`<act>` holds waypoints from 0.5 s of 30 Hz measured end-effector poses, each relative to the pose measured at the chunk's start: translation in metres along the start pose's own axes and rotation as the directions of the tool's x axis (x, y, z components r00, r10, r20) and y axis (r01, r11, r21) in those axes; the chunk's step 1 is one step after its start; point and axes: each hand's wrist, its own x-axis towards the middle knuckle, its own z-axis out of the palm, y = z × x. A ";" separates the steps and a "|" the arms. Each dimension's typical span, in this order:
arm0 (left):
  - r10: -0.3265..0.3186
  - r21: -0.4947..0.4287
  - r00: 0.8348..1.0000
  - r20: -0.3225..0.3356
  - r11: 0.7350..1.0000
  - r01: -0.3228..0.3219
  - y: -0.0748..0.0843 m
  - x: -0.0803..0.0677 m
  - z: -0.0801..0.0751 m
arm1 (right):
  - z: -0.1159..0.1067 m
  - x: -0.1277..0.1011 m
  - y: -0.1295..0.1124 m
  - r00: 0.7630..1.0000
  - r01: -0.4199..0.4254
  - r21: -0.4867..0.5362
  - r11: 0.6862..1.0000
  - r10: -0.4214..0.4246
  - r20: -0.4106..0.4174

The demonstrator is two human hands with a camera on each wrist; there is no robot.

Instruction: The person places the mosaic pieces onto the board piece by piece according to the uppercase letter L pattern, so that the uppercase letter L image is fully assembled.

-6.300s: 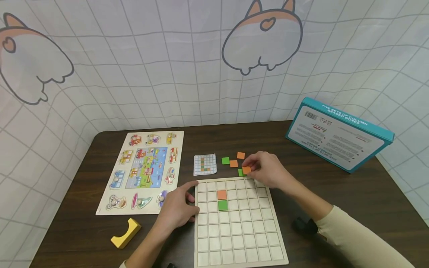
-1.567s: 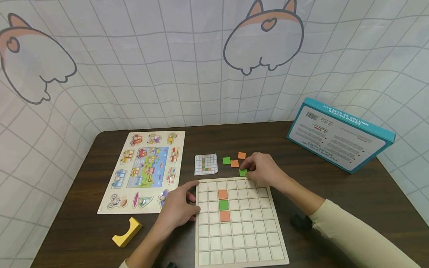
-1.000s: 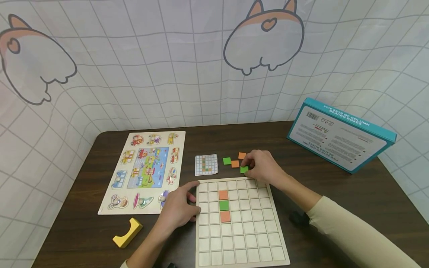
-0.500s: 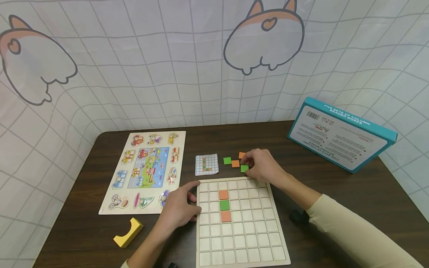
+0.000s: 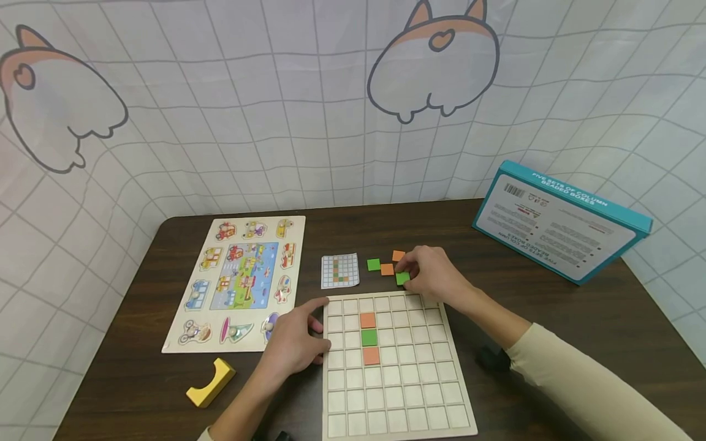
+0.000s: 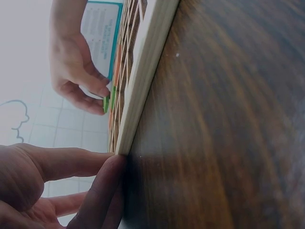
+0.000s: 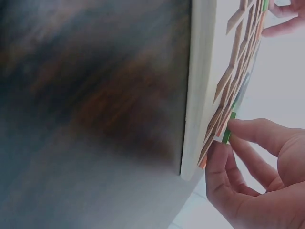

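My right hand (image 5: 432, 272) pinches a green square tile (image 5: 402, 278) between thumb and fingertips, just beyond the far edge of the wooden grid board (image 5: 394, 392). In the right wrist view that green tile (image 7: 226, 137) shows edge-on between the fingers. My left hand (image 5: 295, 340) rests against the board's left edge near its far corner, thumb and index finger spread along it. One column of the board holds an orange tile (image 5: 367, 320), a green tile (image 5: 369, 337) and another orange tile (image 5: 371, 356). The left wrist view shows fingertips (image 6: 112, 164) right at the board's side.
Loose tiles lie beyond the board: a green one (image 5: 374, 264) and two orange ones, the nearer orange tile (image 5: 387, 269) beside the held one. A printed pattern card (image 5: 339, 271) lies to their left. Around are a picture puzzle (image 5: 287, 282), a yellow arch block (image 5: 212, 384) and a teal box (image 5: 559, 223).
Earlier my right hand held an orange tile beyond the board; an orange tile then appears in the column under the green one. My right hand now pinches the green tile instead. The left hand stays put.
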 end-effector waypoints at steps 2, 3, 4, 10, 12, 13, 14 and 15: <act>-0.001 -0.002 1.000 0.001 1.000 0.001 0.000 0.000 0.000 | 0.000 -0.001 0.000 1.000 -0.003 0.004 1.000 0.003 0.003; 0.000 -0.002 1.000 0.000 1.000 0.000 0.000 0.000 0.000 | 0.000 -0.002 -0.001 1.000 -0.006 0.008 1.000 0.006 0.003; 0.000 -0.001 1.000 0.001 1.000 0.000 0.000 0.000 0.000 | 0.000 -0.003 -0.002 1.000 -0.010 0.011 1.000 0.010 0.005; 0.001 0.006 1.000 -0.001 1.000 -0.001 0.000 -0.001 -0.001 | 0.001 -0.008 -0.005 1.000 0.007 0.019 1.000 -0.007 0.006; -0.001 0.010 1.000 -0.003 1.000 0.001 0.000 0.000 -0.001 | 0.001 -0.011 -0.008 1.000 0.014 0.017 1.000 -0.014 0.009; 0.000 0.011 1.000 -0.003 1.000 0.000 0.000 0.000 -0.001 | 0.001 -0.012 -0.009 1.000 0.015 0.016 1.000 -0.015 0.009; 0.000 0.013 1.000 -0.003 1.000 0.000 0.000 0.000 -0.001 | 0.001 -0.014 -0.010 1.000 0.011 0.015 1.000 -0.011 0.011; 0.000 0.013 1.000 -0.002 1.000 0.000 0.001 0.000 -0.001 | 0.001 -0.015 -0.011 1.000 0.010 0.015 1.000 -0.010 0.013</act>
